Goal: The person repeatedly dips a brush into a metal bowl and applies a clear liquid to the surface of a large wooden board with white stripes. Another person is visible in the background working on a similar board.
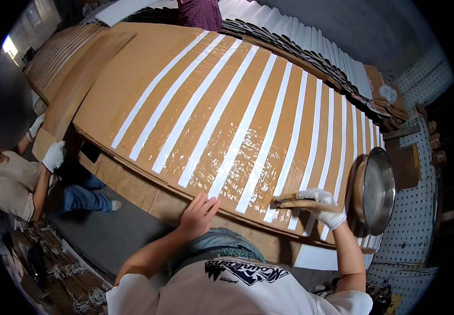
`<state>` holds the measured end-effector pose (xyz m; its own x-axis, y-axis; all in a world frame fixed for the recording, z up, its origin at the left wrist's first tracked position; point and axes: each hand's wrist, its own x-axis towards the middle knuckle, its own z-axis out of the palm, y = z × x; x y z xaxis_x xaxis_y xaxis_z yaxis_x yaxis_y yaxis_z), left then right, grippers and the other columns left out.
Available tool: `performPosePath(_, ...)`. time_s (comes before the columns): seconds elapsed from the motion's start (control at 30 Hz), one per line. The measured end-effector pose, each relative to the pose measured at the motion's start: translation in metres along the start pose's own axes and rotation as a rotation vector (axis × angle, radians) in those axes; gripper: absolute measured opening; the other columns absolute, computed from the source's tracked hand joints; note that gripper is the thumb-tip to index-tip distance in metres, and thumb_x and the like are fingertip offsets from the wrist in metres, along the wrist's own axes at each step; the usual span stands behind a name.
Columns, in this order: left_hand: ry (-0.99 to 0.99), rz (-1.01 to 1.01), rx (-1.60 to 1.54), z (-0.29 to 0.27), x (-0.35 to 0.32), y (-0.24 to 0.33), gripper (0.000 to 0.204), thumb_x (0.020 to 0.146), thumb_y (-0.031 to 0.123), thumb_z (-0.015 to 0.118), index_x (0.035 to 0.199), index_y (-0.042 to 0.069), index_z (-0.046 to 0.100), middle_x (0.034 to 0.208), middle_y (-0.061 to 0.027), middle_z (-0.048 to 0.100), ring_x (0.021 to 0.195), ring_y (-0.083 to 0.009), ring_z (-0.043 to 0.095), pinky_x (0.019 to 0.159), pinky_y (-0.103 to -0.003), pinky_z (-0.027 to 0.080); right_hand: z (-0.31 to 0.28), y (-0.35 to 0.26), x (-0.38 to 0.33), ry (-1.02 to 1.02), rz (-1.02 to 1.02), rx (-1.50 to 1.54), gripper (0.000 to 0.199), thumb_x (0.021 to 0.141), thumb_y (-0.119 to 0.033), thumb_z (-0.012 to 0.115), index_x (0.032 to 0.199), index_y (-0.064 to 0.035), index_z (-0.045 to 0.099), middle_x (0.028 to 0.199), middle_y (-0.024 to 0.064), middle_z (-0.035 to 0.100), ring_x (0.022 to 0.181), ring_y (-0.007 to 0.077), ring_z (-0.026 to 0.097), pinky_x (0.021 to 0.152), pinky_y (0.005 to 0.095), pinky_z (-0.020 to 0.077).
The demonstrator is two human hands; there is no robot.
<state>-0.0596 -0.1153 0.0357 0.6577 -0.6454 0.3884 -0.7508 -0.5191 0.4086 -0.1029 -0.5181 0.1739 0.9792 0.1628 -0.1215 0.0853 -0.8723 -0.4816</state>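
Observation:
Brown cardboard sheets lie under white strips (243, 131), and a wet, glossy film shines between the strips on the sheet's surface (195, 113). My left hand (199, 214) is bare and rests at the sheet's near edge, its fingers laid flat over it. A white glove covers my right hand (324, 206), which is closed around a flat wooden brush (295, 202). The brush is held low over the near right part of the wet strips; its bristles are mostly hidden. A round metal basin (380, 191) with pale contents stands just right of that hand.
At the left, a co-worker's gloved hands (53, 156) hold a long brown board (74, 94). Another person in a checked garment (199, 13) stands at the far side. Stacked white sheets (300, 39) line the back. A perforated blue-grey panel (413, 220) is at the right.

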Motion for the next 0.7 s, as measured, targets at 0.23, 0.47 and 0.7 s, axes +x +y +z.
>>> performPosePath(0.23, 0.050, 0.042, 0.006, 0.008, -0.016, -0.009, 0.063, 0.073, 0.007, 0.061, 0.135, 0.007, 0.054, 0.134, -0.0124, 0.054, 0.128, -0.0355, 0.048, 0.111, -0.048, 0.039, 0.034, -0.022, -0.009, 0.390, 0.054, 0.003, 0.032, 0.076, -0.008, 0.078, 0.107, -0.0077, 0.070, 0.099, 0.0120, 0.071, 0.090, 0.0298, 0.069, 0.079, 0.0374, 0.0556)
performPosePath(0.47, -0.016, -0.030, -0.051, 0.001, -0.025, -0.011, 0.064, 0.077, 0.011, 0.059, 0.140, 0.003, 0.048, 0.143, -0.0144, 0.049, 0.135, -0.0339, 0.043, 0.117, -0.045, 0.032, 0.083, -0.045, -0.043, 0.318, 0.163, 0.062, 0.032, 0.078, -0.007, 0.078, 0.108, -0.0037, 0.067, 0.100, 0.0107, 0.071, 0.092, 0.0253, 0.069, 0.080, 0.0339, 0.0557)
performPosePath(0.7, -0.007, -0.034, -0.293, -0.016, -0.016, -0.013, 0.057, 0.074, 0.003, 0.057, 0.131, 0.006, 0.057, 0.135, -0.0141, 0.055, 0.129, -0.0334, 0.048, 0.114, -0.048, 0.034, 0.107, -0.046, -0.074, 0.890, 0.840, 1.124, 0.031, 0.083, -0.004, 0.070, 0.113, 0.0062, 0.064, 0.107, 0.0116, 0.069, 0.096, 0.0189, 0.067, 0.087, 0.0338, 0.0537)
